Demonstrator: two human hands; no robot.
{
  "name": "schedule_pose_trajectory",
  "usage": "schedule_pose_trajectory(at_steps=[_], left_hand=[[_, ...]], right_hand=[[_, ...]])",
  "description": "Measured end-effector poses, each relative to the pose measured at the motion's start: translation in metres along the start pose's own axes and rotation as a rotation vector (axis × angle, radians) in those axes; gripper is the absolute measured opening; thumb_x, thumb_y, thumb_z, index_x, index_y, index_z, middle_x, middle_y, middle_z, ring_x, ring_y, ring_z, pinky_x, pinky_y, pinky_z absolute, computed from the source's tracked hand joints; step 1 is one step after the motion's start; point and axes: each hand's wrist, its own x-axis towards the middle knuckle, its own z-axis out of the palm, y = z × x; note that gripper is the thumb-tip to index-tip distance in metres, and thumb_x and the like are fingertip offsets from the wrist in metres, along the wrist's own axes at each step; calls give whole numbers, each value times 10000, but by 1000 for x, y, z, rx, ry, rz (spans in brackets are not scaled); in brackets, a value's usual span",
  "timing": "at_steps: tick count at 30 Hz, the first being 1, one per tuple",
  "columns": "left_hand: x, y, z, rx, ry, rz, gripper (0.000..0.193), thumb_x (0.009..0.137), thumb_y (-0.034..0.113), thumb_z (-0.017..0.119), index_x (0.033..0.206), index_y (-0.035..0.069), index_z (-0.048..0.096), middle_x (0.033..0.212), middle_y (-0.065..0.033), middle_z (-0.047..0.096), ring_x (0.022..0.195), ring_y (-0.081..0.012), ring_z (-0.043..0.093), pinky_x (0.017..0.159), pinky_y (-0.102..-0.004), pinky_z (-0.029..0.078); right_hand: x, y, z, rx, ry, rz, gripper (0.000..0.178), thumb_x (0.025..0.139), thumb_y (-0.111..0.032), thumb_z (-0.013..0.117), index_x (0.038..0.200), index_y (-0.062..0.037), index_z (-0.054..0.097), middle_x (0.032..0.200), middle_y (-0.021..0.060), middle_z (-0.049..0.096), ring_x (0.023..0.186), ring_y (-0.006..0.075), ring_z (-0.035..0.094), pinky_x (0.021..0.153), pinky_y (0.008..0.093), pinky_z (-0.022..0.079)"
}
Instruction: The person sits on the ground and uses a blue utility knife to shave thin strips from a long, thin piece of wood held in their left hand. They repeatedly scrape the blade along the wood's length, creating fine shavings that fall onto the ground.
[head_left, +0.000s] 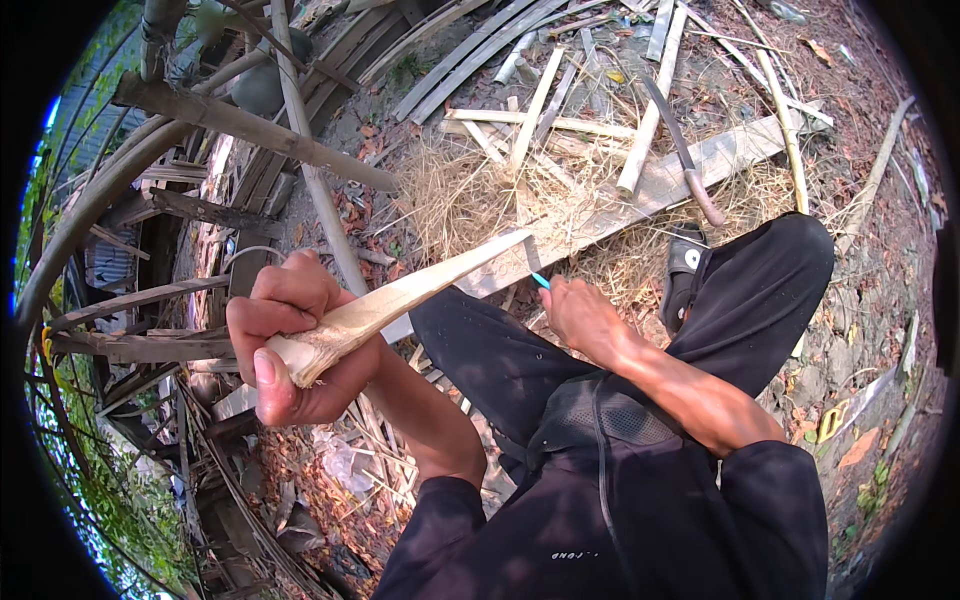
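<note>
My left hand (295, 345) is closed around the thick, rough end of a pale split piece of wood (400, 300). The wood tapers away from me and points to the right, over my knee. In my right hand (585, 320) is a knife (532, 255) with a light blue handle, gripped in closed fingers. Its short grey blade stands up at the thin far tip of the wood; whether the edge touches the wood I cannot tell. A long grey plank (620, 215) lies on the ground under the knife, strewn with shavings.
A long curved blade with a wooden handle (690, 170) rests across the plank. Pale shavings (455, 205) and several split strips (650, 120) lie beyond my knees. A stack of poles and boards (250, 130) rises at the left. My sandal (683, 270) shows by my right leg.
</note>
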Motion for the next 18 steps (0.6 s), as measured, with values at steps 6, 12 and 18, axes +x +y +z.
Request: schedule_pose_trajectory(at_steps=[6,12,18], left_hand=[[5,-2,-11,32,-27,7,316,753,315,434,637,32,354,508,-42,291,465,-96,208,467,-296,187],[8,1,-13,62,-16,8,333,761,330,433,635,31,359,528,-46,297,493,-106,237,503,-285,207],[-1,0,2,301,142,81,305,752,309,400,633,31,359,532,-55,304,491,-119,268,461,-272,204]], right_hand=[[7,-71,-88,317,-40,136,302,953,-232,414,928,62,484,555,240,550,550,440,559,498,489,443],[-18,-144,-126,637,-125,-131,200,888,-137,535,969,3,417,545,206,539,529,404,567,459,462,437],[-20,-134,-105,352,-33,-178,186,865,-130,566,860,-3,430,536,162,541,510,360,575,428,427,429]])
